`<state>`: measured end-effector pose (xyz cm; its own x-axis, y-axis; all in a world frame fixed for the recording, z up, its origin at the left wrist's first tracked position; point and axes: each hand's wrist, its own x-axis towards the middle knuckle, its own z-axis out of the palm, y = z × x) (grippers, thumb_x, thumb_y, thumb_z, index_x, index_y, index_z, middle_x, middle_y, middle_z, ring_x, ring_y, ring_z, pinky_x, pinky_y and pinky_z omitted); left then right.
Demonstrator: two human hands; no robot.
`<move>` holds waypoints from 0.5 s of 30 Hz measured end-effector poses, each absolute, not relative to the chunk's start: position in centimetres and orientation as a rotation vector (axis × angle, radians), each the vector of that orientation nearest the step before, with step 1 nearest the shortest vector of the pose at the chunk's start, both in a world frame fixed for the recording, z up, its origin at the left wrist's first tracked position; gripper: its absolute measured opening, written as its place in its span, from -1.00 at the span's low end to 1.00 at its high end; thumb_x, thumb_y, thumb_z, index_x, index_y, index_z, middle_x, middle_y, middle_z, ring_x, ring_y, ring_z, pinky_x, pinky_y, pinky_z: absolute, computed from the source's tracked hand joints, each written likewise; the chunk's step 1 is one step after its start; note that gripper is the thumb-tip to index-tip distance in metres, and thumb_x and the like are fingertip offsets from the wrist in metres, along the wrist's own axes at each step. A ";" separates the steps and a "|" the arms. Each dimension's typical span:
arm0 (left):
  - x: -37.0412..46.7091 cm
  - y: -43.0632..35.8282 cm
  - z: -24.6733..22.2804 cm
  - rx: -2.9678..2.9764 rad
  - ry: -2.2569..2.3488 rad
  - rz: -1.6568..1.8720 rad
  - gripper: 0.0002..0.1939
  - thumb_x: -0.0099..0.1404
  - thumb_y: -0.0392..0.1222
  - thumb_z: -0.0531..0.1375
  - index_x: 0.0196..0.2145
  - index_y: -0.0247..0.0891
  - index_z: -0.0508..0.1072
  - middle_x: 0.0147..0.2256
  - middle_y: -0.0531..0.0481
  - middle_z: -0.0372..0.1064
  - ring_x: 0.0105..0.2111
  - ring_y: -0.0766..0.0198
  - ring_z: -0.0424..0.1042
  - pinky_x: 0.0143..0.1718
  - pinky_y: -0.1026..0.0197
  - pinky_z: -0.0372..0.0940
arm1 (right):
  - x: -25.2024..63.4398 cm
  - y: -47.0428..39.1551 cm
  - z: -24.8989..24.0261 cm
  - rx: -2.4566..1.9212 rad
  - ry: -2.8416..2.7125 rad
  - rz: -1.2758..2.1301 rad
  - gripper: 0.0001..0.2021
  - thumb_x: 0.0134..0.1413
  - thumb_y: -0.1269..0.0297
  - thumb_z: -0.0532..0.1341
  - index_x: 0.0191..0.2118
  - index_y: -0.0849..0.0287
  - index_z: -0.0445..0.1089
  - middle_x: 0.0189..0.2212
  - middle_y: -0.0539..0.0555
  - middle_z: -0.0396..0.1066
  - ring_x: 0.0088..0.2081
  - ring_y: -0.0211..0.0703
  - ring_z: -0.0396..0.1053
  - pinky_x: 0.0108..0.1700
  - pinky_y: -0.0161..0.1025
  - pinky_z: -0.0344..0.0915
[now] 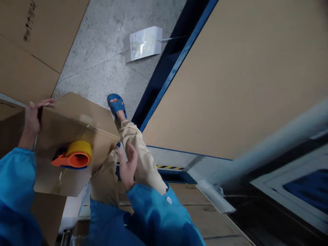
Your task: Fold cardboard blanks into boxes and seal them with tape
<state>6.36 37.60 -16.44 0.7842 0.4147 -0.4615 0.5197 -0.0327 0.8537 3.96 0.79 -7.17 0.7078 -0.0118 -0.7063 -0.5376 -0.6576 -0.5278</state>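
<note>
A cardboard box point(102, 150) is in front of me on the left, with a flap on its far side and pieces of clear tape on it. My left hand point(32, 118) grips the box at its far left corner, fingers bent over the edge. On the cardboard lies an orange tape dispenser point(79, 160) with a roll of yellow tape point(83, 147); neither hand touches it. Just right of the box, above my trouser leg, my right hand point(128, 167) is held with thumb and fingers apart, nothing in it.
Large printed cartons point(33, 44) stand at the upper left. A folded white sheet point(146, 42) lies on the speckled floor point(102, 27). A big brown panel point(243, 68) with a blue edge fills the right. Below it are more cartons point(205, 218) and a clear plastic-wrapped piece point(216, 198).
</note>
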 end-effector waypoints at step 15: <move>6.8 36.6 -16.3 1.841 0.859 -0.041 -0.72 0.16 -0.04 0.39 -0.44 -0.32 0.48 -0.31 -0.09 0.54 -0.18 0.15 0.55 0.03 -0.02 0.39 | 7.8 3.3 -13.3 -1.678 0.620 0.723 -0.71 0.05 0.01 0.33 -0.24 0.12 0.57 0.24 0.15 0.30 0.27 0.00 0.22 0.34 0.01 0.05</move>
<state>6.77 36.60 -16.29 0.7413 0.5351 -0.4052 0.5715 -0.1865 0.7992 7.76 3.27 -13.27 0.6708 -0.0265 -0.7411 -0.7283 -0.2118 -0.6517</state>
